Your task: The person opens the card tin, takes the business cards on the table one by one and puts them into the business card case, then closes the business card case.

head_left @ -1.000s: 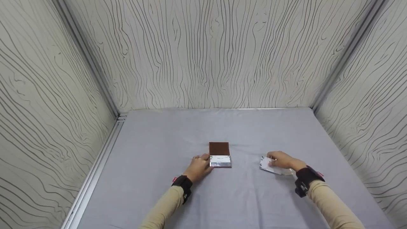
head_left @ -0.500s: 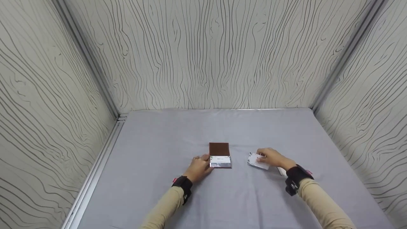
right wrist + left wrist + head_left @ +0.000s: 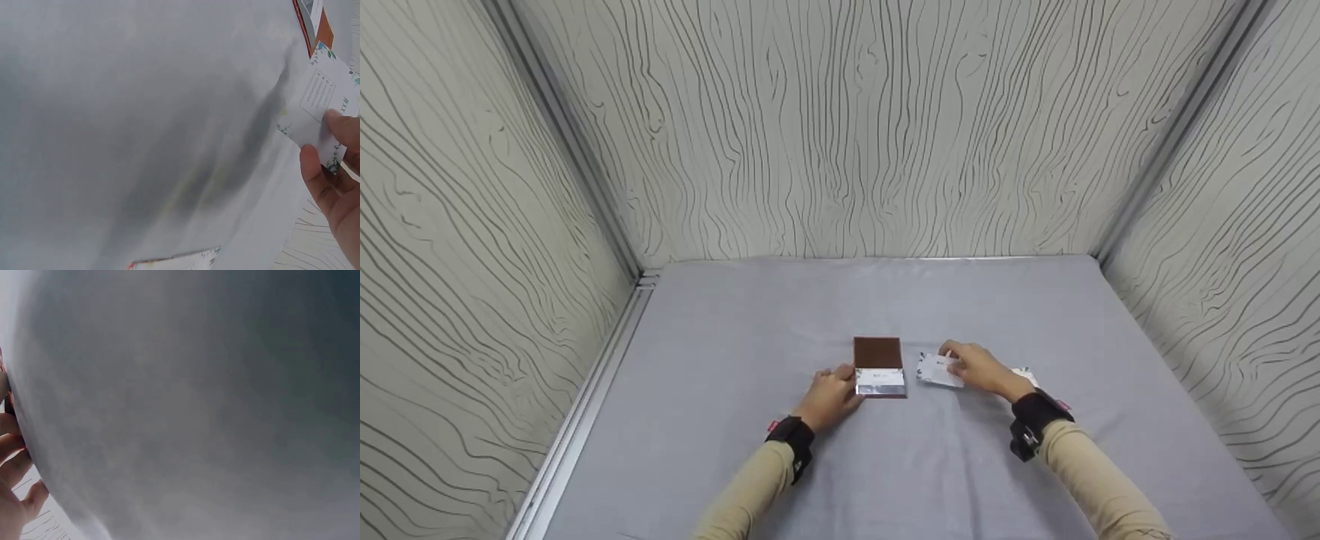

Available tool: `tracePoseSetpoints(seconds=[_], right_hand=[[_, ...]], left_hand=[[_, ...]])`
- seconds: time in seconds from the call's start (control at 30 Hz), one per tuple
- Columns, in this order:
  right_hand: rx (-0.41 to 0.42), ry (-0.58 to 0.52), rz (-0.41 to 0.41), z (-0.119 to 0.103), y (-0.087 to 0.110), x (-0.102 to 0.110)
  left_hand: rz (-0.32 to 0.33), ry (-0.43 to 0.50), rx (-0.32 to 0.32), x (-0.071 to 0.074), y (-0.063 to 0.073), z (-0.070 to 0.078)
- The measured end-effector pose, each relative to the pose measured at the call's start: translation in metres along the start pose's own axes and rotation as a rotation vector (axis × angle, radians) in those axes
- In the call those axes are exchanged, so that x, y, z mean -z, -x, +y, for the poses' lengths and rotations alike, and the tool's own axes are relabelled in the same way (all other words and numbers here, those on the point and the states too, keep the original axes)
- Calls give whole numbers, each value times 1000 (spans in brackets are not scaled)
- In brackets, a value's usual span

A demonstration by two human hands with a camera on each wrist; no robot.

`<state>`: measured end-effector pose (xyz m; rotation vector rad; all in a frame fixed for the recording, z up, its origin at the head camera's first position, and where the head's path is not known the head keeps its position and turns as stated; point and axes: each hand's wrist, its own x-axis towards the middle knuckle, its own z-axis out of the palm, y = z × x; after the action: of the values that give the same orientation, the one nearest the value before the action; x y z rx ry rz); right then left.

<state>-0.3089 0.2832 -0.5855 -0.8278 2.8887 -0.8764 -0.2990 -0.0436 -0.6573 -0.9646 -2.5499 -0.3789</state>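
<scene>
A small brown card holder [image 3: 877, 352] lies open on the grey cloth, with a white printed card [image 3: 880, 376] in its clear lower pocket. My left hand [image 3: 826, 399] holds it by the left edge; in the left wrist view only some fingers [image 3: 15, 468] show at the frame's edge. Just right of the holder, my right hand [image 3: 979, 369] pinches a white business card [image 3: 318, 90] with green leaf corners and small print. The thumb lies on its printed face and a finger is at its edge. A gap separates this card from the holder in the head view.
More white card stock [image 3: 188, 261] lies on the cloth [image 3: 750, 315] behind the right hand, partly hidden by the wrist in the head view. Wood-patterned walls [image 3: 840, 135] enclose the table at the back and sides, and a metal rail [image 3: 577, 405] runs along the left.
My right hand has lifted the business card off the spot at the right and carried it left, up beside the holder, uncovering the white card stock there. The left hand has stayed put.
</scene>
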Motion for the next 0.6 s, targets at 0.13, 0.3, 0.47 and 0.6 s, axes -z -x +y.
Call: tracePoseSetpoints(seconds=[0.13, 0.3, 0.47, 0.6], right_hand=[[9, -12, 26, -4, -5, -6], [62, -6, 67, -9, -10, -13], [123, 3, 101, -12, -17, -19], [119, -12, 106, -17, -22, -22]], left_hand=[[-16, -12, 9, 3, 0, 1], [-44, 20, 15, 5, 1, 1], [-33, 22, 5, 3, 1, 0], [-30, 17, 2, 1, 1, -1]])
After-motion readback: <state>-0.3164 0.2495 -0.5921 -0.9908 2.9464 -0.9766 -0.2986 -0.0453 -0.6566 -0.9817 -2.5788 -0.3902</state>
